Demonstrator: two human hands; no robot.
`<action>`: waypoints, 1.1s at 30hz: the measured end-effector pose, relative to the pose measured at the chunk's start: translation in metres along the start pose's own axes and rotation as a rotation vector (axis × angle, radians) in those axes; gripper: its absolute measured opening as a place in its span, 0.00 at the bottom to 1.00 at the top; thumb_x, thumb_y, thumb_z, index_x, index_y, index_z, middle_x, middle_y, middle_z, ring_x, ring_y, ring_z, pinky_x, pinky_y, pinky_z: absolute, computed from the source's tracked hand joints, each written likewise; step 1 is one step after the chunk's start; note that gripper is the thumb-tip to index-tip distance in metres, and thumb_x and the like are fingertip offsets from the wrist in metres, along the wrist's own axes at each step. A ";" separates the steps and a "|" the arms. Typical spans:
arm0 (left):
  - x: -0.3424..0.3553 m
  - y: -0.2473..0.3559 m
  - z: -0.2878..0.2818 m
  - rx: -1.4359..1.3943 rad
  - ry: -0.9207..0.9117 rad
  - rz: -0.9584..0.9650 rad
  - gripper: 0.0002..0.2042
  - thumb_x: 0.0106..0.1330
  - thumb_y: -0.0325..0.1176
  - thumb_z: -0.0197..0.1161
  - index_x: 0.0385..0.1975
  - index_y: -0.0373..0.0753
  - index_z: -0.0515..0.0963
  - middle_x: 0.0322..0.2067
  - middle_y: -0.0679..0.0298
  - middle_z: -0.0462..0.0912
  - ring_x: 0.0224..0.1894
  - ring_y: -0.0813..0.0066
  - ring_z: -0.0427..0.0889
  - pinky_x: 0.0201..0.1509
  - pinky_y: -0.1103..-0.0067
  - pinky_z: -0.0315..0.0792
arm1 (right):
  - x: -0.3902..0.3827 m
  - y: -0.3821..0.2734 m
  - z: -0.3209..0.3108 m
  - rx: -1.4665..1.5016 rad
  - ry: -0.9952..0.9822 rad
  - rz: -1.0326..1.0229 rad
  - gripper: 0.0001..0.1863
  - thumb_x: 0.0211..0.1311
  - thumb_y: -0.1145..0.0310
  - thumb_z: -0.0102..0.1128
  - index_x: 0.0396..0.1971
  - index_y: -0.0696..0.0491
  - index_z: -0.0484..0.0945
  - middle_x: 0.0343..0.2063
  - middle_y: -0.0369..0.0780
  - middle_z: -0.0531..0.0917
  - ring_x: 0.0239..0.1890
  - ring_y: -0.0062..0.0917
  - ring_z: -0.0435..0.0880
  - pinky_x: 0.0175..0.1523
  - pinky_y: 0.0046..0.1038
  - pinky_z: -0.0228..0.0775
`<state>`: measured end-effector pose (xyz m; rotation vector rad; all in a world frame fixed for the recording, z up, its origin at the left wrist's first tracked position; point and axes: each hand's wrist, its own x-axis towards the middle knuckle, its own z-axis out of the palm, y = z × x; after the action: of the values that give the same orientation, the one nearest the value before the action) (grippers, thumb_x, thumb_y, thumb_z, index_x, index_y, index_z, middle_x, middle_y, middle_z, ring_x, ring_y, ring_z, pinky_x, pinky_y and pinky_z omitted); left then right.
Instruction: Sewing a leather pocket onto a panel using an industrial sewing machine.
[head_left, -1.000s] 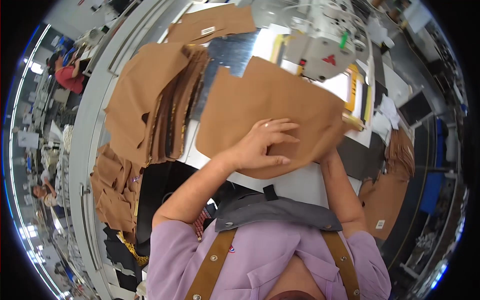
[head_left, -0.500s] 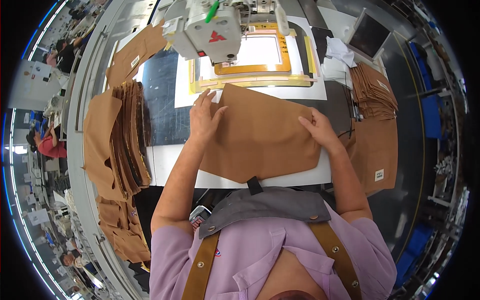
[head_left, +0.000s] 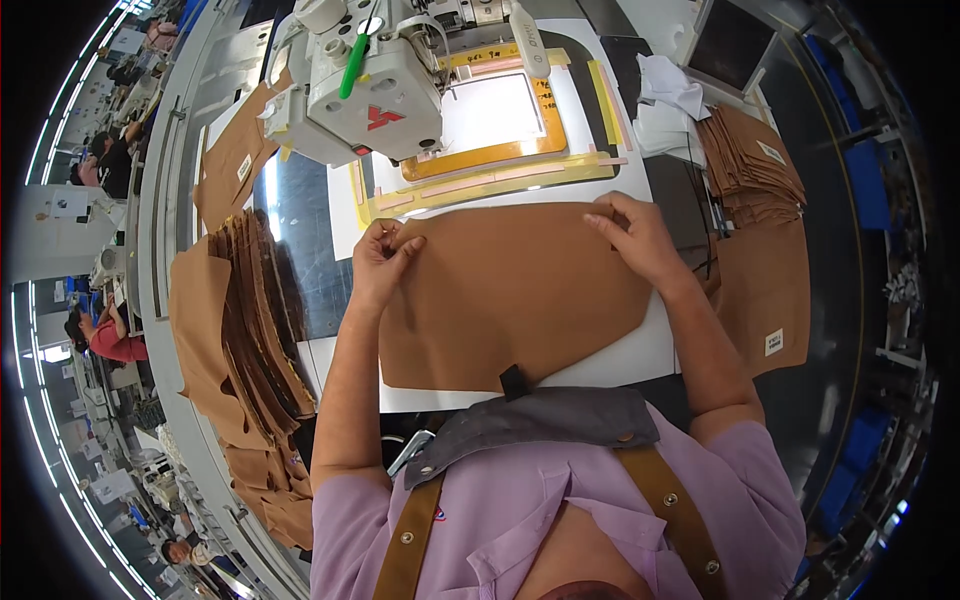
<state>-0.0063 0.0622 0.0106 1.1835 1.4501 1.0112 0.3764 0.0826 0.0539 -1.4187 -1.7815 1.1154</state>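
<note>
A flat brown fabric panel (head_left: 510, 300) lies over the white board (head_left: 655, 340) in front of me. At its far left corner my left hand (head_left: 385, 262) pinches the edge between thumb and fingers. My right hand (head_left: 632, 235) grips the far right corner, its thumb on top of the cloth. Just beyond the panel's far edge is a frame with an orange inner border (head_left: 475, 160) and yellow tape strips (head_left: 440, 188). The sewing machine head (head_left: 365, 95), pale grey with a green clip (head_left: 353, 68), stands over the frame's left side.
To the left, a thick stack of brown panels (head_left: 235, 320) leans over the table edge. Another brown piece (head_left: 235, 165) lies beyond it. At right are folded brown pieces (head_left: 750, 165), white cloth (head_left: 668, 105) and a dark screen (head_left: 735, 45). Other people work at far left.
The panel has turned so its far edge runs nearly level. My left hand has moved left and closed on its corner; my right hand has slid farther away along it.
</note>
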 end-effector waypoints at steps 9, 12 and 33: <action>0.062 0.011 -0.008 0.506 0.287 -0.004 0.07 0.63 0.29 0.72 0.35 0.37 0.81 0.26 0.71 0.82 0.26 0.88 0.74 0.31 0.86 0.69 | 0.094 0.032 0.026 -0.544 0.221 0.041 0.14 0.62 0.58 0.69 0.25 0.53 0.82 0.22 0.37 0.84 0.26 0.33 0.84 0.41 0.37 0.75; 0.079 0.007 -0.007 0.400 0.321 0.068 0.09 0.62 0.26 0.73 0.38 0.37 0.80 0.31 0.70 0.84 0.27 0.88 0.75 0.32 0.87 0.70 | 0.108 0.038 0.027 -0.560 0.300 -0.028 0.12 0.60 0.60 0.69 0.25 0.52 0.81 0.22 0.35 0.84 0.26 0.33 0.84 0.40 0.36 0.75; 0.196 -0.031 -0.050 0.795 0.299 0.382 0.12 0.60 0.26 0.71 0.44 0.34 0.83 0.45 0.52 0.87 0.49 0.53 0.85 0.55 0.64 0.76 | 0.278 0.052 0.002 -0.582 0.359 -0.031 0.14 0.65 0.55 0.66 0.35 0.51 0.84 0.32 0.42 0.88 0.37 0.38 0.88 0.41 0.38 0.78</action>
<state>-0.0718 0.2479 -0.0444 1.9994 2.0044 0.9015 0.3287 0.3544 -0.0061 -1.7720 -1.9224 0.2877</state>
